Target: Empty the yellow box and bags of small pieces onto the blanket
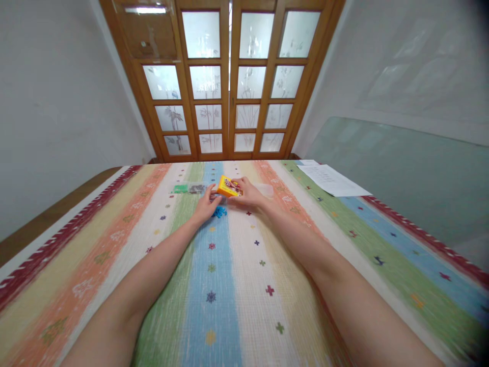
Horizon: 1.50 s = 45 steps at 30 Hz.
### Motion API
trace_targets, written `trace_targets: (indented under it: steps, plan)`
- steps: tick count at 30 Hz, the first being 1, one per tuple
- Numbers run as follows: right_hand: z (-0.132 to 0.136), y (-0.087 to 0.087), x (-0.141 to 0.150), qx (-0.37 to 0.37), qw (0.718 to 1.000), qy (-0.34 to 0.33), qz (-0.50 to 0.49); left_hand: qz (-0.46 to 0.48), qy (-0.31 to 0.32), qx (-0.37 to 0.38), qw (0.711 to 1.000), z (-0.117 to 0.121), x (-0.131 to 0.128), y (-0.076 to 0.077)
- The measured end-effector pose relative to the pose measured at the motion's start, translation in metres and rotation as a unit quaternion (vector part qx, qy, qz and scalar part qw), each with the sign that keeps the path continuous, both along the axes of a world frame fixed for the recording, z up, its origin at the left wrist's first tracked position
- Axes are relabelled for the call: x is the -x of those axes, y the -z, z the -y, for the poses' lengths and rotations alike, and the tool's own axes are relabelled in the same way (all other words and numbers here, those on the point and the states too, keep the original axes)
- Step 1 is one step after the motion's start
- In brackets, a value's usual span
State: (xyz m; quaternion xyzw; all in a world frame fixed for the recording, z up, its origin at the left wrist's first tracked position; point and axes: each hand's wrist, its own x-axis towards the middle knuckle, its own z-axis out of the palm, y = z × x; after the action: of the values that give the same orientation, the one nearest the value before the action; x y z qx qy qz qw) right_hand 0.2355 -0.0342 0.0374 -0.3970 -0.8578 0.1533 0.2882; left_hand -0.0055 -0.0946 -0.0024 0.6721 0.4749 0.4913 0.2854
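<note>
My right hand (244, 192) grips a small yellow box (228, 186) with a printed picture, its fingers closed around the right side. The box is held tilted over the far middle of the table. Close to its left edge is my left hand (207, 205), fingers apart; whether the fingertips touch the box I cannot tell. A small heap of bright blue pieces (219, 212) lies just right of the left hand, on the cloth. Behind the left hand, a clear plastic container (196, 188) shows green pieces (181, 189) at its left end and dark grey ones beside them.
A striped cloth (214, 316) covers the table. To the right of my right hand lies a translucent, pale flat item (266, 191). White paper sheets (331, 180) rest at the far right. Wooden doors with glass panes (229, 81) stand beyond the table.
</note>
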Motion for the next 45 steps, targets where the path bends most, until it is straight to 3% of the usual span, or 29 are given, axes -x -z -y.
trace_targets:
  steps: [3,6,11,15,23,27,33,36,41,45]
  plan:
    - [0.015,0.003,0.014,0.008,1.000,-0.018,-0.022,0.042,0.002,0.008,0.999,-0.003,0.001,0.000]
    - [0.019,0.003,0.020,0.021,0.998,-0.027,-0.043,0.014,0.010,-0.014,1.000,-0.001,0.001,-0.003]
    - [0.017,0.000,0.015,0.016,0.995,-0.046,-0.083,0.016,0.026,-0.016,0.999,0.003,0.001,-0.008]
    - [0.018,-0.003,0.011,0.025,0.991,-0.049,-0.126,0.091,0.012,0.024,0.995,0.003,0.002,-0.008]
    - [0.024,-0.021,0.014,0.032,0.983,-0.054,-0.172,0.253,0.016,0.071,0.965,-0.002,0.001,-0.011]
    - [0.029,-0.027,0.013,0.033,0.985,-0.072,-0.156,0.301,0.011,0.146,0.942,-0.005,-0.005,-0.012]
    - [0.027,-0.025,0.017,0.017,0.987,-0.065,-0.147,0.340,0.092,0.157,0.923,0.001,-0.012,-0.017]
    - [0.024,-0.028,0.016,0.051,0.984,-0.058,-0.161,0.327,0.085,0.138,0.931,0.001,-0.011,-0.013]
    - [0.021,-0.038,0.001,0.187,0.957,-0.068,-0.210,0.324,0.003,0.134,0.936,-0.009,-0.008,-0.004]
    - [0.017,-0.039,-0.008,0.206,0.943,-0.026,-0.260,0.341,-0.007,0.132,0.931,-0.012,-0.005,-0.003]
